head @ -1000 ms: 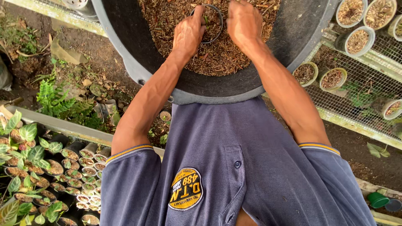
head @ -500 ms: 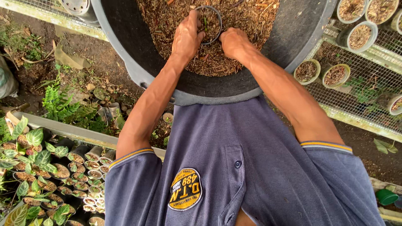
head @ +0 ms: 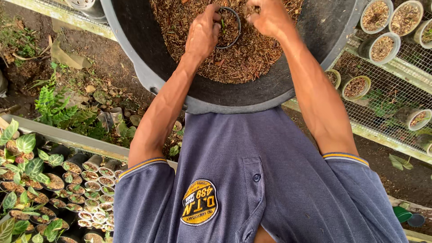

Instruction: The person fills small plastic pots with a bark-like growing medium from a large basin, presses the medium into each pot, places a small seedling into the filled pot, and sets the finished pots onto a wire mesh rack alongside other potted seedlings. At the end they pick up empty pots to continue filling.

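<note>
A: Inside the large black tub (head: 315, 67), what do we see?

B: We see a small black pot (head: 227, 27) standing upright in brown, fibrous potting mix (head: 243, 63). The left hand (head: 203, 33) curls around the pot's rim, clamped on it.

A: And the right hand (head: 265, 17)?

B: It hovers just beside the pot, fingers bunched on a pinch of mix (the hands sit close, not touching).

A: Beyond the tub?

B: We note filled pots (head: 382, 47) on a wire-mesh bench (head: 396, 94) at right and leafy seedlings (head: 27, 157) at lower left.
</note>
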The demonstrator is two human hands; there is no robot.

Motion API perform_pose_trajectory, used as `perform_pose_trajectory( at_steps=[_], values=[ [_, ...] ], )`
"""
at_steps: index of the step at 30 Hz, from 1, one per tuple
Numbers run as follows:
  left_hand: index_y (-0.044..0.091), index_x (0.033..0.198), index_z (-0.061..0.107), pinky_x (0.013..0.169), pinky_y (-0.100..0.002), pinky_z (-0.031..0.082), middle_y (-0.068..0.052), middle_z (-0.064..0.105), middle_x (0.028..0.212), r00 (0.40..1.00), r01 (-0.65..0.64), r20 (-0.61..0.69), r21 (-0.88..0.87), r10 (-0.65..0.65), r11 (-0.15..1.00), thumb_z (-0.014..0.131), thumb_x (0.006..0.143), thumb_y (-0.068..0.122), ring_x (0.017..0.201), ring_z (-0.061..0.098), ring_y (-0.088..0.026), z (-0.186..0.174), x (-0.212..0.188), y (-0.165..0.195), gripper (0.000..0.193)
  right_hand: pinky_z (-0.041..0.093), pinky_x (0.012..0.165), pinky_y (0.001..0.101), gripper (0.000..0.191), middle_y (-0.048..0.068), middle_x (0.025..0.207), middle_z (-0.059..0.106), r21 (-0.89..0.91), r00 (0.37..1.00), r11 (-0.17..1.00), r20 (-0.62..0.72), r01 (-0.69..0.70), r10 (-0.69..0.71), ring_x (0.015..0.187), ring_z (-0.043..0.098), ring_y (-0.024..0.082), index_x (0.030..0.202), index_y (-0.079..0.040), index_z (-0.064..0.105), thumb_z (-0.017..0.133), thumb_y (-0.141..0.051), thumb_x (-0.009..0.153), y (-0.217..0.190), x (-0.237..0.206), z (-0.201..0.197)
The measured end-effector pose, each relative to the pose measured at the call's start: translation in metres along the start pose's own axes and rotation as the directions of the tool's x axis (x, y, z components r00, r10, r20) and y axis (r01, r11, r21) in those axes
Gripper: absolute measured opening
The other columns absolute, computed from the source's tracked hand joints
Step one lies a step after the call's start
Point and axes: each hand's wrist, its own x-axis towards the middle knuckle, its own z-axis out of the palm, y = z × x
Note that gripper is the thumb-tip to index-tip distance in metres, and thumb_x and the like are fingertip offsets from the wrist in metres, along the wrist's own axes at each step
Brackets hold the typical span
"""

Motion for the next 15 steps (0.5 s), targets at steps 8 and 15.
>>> perform_pose_trajectory(
  at_steps=[8,15],
  values=[
    [0.0,0.137,0.05,0.076,-0.036,0.067,-0.018,0.074,0.113,0.998,0.056,0.05,-0.17,-0.049,0.984,0.052,0.093,-0.014,0.094,0.076,-0.026,-0.005,-0.002,0.005,0.046,0.063,0.062,0.0395,0.038,0.017,0.102,0.075,0.04,0.919,0.92,-0.08,0.39,-0.386,0.078,0.073,0.027,0.129,-0.007,0.072,0.061,0.009,0.095,-0.031,0.019,0.016],
    [0.003,0.138,0.048,0.07,-0.03,0.065,-0.017,0.075,0.111,0.996,0.081,0.049,-0.205,-0.072,0.975,0.05,0.092,-0.016,0.091,0.078,-0.023,-0.003,0.002,0.001,0.05,0.059,0.054,0.027,0.023,0.016,0.082,0.074,-0.058,0.922,0.927,-0.097,0.37,-0.374,0.067,0.072,0.02,0.098,-0.001,0.077,0.06,0.014,0.095,-0.035,0.012,0.032]
  ],
)
